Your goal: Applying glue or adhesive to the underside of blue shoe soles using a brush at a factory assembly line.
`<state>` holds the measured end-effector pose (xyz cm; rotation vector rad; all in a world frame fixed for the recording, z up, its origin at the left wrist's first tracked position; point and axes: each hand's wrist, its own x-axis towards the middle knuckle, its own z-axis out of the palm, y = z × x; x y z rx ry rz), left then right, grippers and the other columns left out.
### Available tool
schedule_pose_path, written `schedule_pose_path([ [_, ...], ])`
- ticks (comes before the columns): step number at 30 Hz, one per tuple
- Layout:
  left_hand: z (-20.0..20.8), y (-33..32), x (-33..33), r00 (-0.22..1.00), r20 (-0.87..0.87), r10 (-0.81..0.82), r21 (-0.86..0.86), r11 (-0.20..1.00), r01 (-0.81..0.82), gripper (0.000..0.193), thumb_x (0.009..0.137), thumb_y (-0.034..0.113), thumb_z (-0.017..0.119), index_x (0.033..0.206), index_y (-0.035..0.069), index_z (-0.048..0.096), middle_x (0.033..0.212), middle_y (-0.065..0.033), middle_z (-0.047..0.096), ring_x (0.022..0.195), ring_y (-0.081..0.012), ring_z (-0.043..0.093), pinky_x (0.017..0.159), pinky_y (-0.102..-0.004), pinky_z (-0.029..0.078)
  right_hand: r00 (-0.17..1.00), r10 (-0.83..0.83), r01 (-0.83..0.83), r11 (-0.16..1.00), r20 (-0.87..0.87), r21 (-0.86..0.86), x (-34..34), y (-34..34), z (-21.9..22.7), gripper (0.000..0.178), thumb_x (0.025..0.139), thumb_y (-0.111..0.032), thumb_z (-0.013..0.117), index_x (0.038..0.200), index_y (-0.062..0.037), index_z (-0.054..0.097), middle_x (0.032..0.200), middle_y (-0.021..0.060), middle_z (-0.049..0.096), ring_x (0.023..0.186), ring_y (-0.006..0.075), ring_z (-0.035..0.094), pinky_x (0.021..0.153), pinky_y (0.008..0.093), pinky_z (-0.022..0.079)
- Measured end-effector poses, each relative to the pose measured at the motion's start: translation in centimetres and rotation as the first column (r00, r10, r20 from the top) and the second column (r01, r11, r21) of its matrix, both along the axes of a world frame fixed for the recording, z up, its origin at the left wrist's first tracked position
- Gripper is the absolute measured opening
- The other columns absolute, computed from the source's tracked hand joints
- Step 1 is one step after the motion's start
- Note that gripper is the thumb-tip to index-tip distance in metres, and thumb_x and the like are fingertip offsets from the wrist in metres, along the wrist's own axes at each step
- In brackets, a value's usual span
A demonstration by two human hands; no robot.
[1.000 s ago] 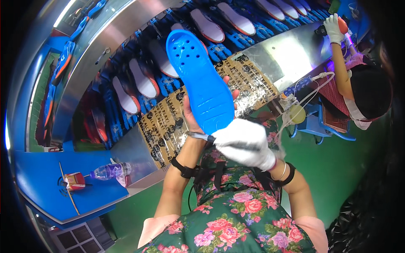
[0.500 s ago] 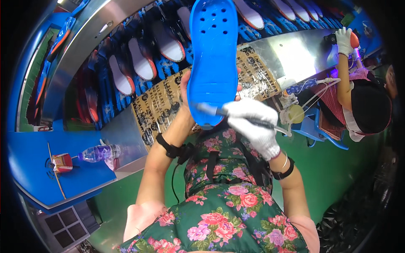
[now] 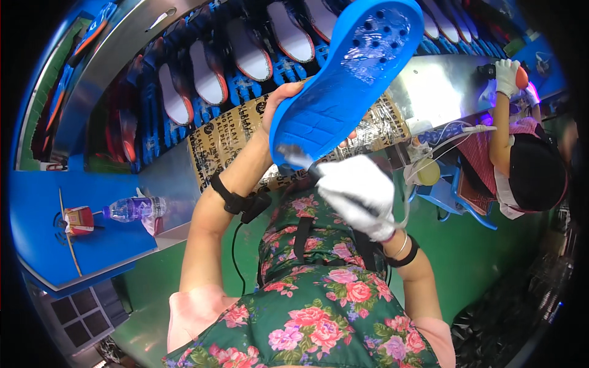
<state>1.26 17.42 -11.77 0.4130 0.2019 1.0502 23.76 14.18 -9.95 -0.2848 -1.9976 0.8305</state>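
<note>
A: Where is the sole being held?

B: The bright blue, glossy moulded shoe sole (image 3: 334, 101) is hovering in mid-air over the bench. It is slanting, its forefoot with the round holes pointing to the upper right and its heel coming down toward the person. Its upward face is shining wetly.

A: What is supporting it?

B: The bare left hand (image 3: 283, 101) is gripping it from beneath. The thumb is resting along the left rim, and fingertips (image 3: 351, 135) are peeking out past the opposite edge.

A: And the other side?

B: The right hand (image 3: 359, 193), wearing a white knitted glove, is closing around a dark-handled brush (image 3: 313, 170). The brush's pale tip is blurring over the heel; I cannot tell whether it is touching.

A: What is surrounding them?

B: A brown printed sheet under shiny clear film (image 3: 227, 141) is covering part of the grey metal bench (image 3: 429, 92). Beyond, a row of dark, orange-rimmed shoe pieces with whitish flat faces (image 3: 207, 73) is running across. Leftward, a clear plastic bottle with a purple label (image 3: 136, 210) is showing near a red-and-cream packet (image 3: 80, 221). Rightward, a co-worker's white-gloved hand (image 3: 507, 76) is holding something orange (image 3: 521, 78).
</note>
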Motion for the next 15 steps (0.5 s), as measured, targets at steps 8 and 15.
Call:
schedule_pose_path([
  [8,-0.5,0.4,-0.9,0.991,-0.025,-0.133,0.011,0.991,0.134,0.070,0.092,0.042,0.052,0.145,-0.003,0.044,0.136,-0.0307,0.055,0.112,-0.0472,0.063,0.101,-0.0591,0.050,0.999,-0.042,0.036,0.982,-0.024,-0.187,0.6,0.5,-0.1,0.019,0.076,0.002,0.079,0.093,-0.0050,0.075,0.098,0.0110,0.075,0.086,0.0239,0.071,0.076,0.0344,0.056],
  [15,-0.1,0.8,-0.8,0.982,-0.159,-0.103,0.029,0.994,0.109,0.085,0.086,0.051,0.056,0.151,-0.001,0.038,0.134,-0.0358,0.051,0.111,-0.0495,0.060,0.092,-0.0535,0.054,0.981,0.129,-0.150,0.978,0.148,0.146,0.9,-2.1,-0.9,0.029,0.079,-0.002,0.077,0.106,-0.0095,0.076,0.111,0.0124,0.074,0.093,0.0265,0.071,0.078,0.0357,0.056],
])
